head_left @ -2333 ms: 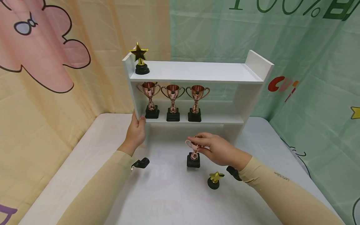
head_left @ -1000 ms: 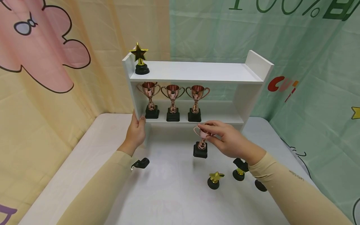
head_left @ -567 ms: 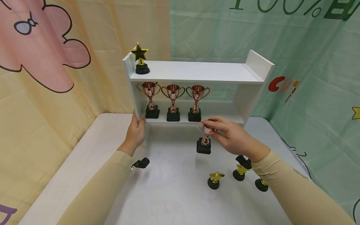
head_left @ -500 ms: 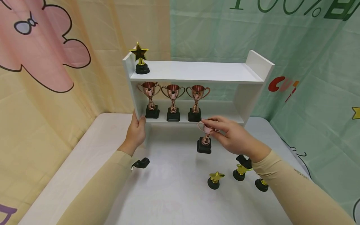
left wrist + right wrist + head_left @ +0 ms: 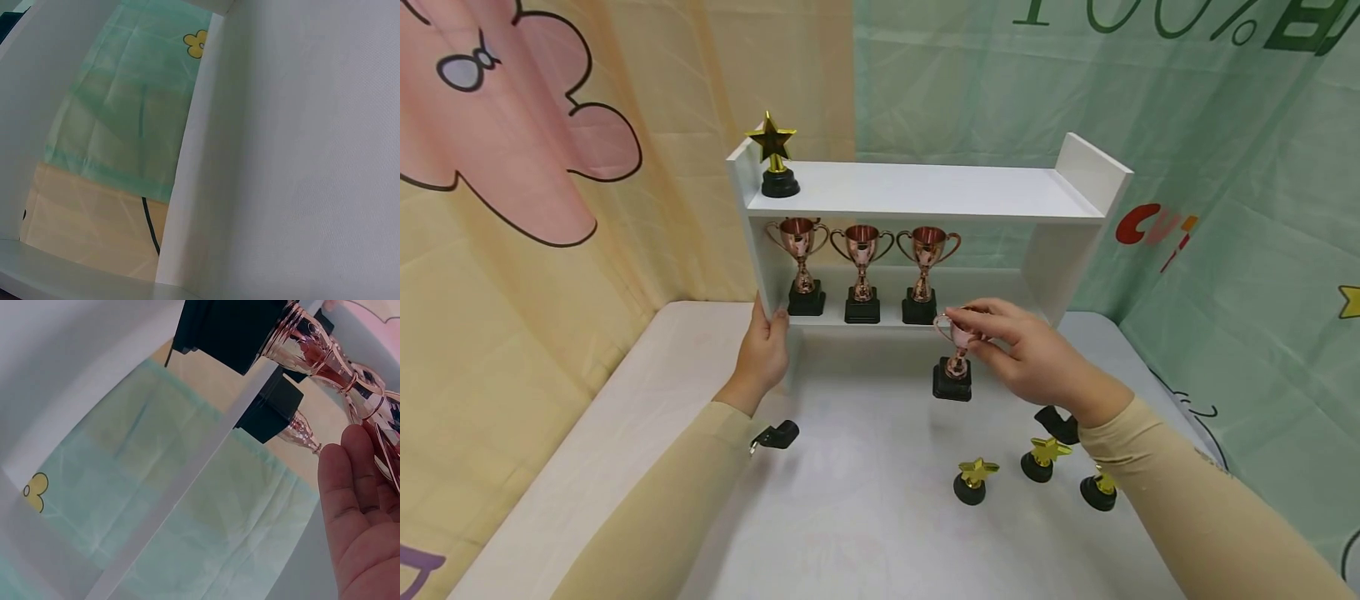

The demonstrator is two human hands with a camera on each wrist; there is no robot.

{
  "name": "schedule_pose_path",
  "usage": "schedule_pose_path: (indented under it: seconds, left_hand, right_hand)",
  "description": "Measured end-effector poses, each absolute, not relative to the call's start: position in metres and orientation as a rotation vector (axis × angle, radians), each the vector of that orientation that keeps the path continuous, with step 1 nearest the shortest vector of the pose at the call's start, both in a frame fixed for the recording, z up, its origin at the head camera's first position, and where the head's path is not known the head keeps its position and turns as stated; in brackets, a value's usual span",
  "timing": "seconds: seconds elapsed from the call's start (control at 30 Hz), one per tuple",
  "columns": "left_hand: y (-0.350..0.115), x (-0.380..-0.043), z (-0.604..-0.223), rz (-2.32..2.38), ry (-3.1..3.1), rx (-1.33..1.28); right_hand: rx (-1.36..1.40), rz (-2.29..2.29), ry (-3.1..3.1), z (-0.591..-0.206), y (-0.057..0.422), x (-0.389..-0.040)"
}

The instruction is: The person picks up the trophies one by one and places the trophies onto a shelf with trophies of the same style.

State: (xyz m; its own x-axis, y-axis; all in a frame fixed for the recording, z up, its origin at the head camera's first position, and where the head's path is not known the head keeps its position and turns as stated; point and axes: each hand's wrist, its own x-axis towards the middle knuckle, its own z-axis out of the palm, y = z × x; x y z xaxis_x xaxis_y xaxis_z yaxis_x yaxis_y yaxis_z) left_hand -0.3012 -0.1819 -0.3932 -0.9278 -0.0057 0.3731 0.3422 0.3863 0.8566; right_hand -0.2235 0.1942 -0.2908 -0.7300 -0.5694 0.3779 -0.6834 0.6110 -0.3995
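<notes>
In the head view my right hand (image 5: 1037, 354) pinches a rose-gold trophy cup (image 5: 958, 360) by its bowl, between thumb and fingers. The trophy hangs upright above the table, its black square base just in front of and below the middle shelf's edge. Part of the bowl is hidden behind the fingers. My left hand (image 5: 762, 358) grips the lower left side panel of the white shelf unit (image 5: 917, 190), thumb at the front. Three matching trophy cups (image 5: 861, 271) stand in a row on the middle shelf. In the right wrist view the held trophy (image 5: 306, 347) appears close up beside my fingers (image 5: 344, 481).
A gold star trophy (image 5: 778, 158) stands on the top shelf at the left. Three small star trophies (image 5: 973, 482) stand on the white table (image 5: 850, 533), right of centre, two of them near my right sleeve. Printed curtains (image 5: 647, 125) hang behind. A black wrist strap (image 5: 777, 435) hangs below my left wrist.
My right hand has raised the trophy cup from the table, up and to the right, towards the middle shelf. Two more star trophies have come out from behind the right forearm. My left hand stays put.
</notes>
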Motion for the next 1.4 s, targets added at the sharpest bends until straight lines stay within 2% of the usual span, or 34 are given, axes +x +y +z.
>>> schedule_pose_path:
  seconds: [1.4]
  left_hand:
    - [-0.183, -0.302, -0.394, -1.565, -2.337, -0.294]
  right_hand:
    - [0.928, 0.748, -2.516, -0.262, 0.207, -0.239]
